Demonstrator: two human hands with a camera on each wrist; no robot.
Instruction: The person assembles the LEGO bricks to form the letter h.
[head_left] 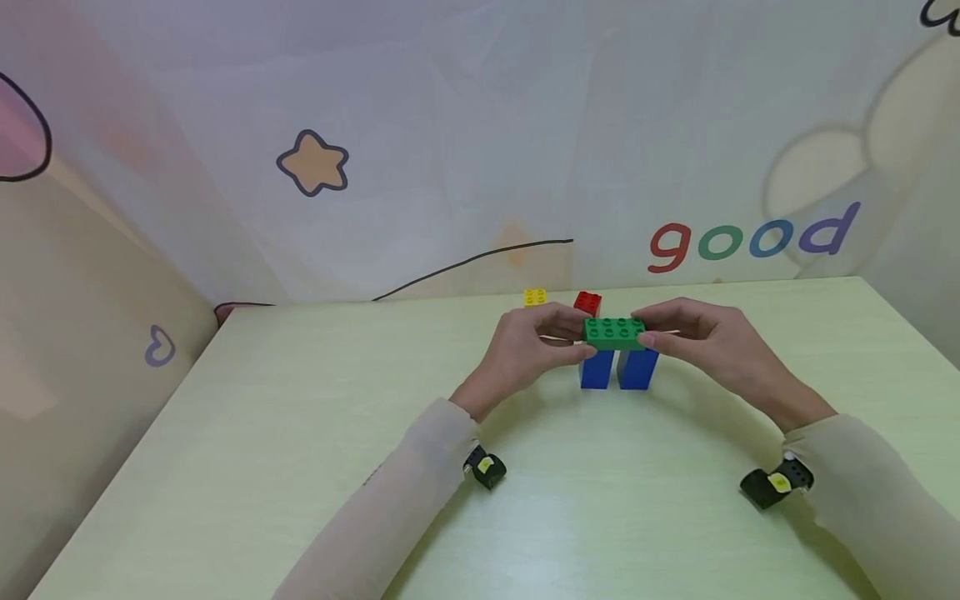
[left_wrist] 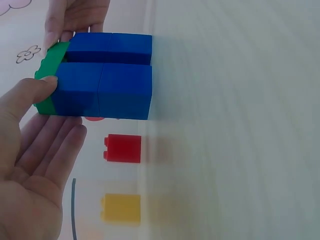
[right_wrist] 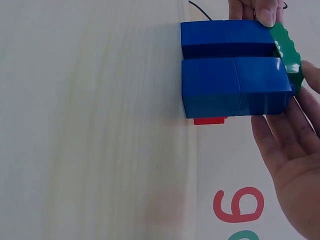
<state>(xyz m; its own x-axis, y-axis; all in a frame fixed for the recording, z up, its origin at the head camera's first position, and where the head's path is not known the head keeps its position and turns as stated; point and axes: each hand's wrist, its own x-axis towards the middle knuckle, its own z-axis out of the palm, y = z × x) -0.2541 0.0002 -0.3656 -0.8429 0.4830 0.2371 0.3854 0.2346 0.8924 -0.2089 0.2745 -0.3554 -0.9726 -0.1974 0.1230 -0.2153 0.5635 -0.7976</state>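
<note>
Cartoon prints, among them an orange star and the word "good" in coloured letters, decorate the pale wall behind a light wood-grain table, where we find two hands on toy blocks. We see glossy plastic: an oblong green block, its top lined with two rows of round studs, lies across two blue towers, which stand upright with a narrow gap between them. Seams show us that each tower is two squarish blocks, stacked. Pinching the green block's left end is the left hand, thumb on the near side; the right hand grips the opposite end, so we place the block between the two grips, atop the towers. From the right wrist, we notice a bit of blue stud at its right end. Near the table's far edge, behind the towers, we count a red block and, apart to its left, a yellow block, both studded.
</note>
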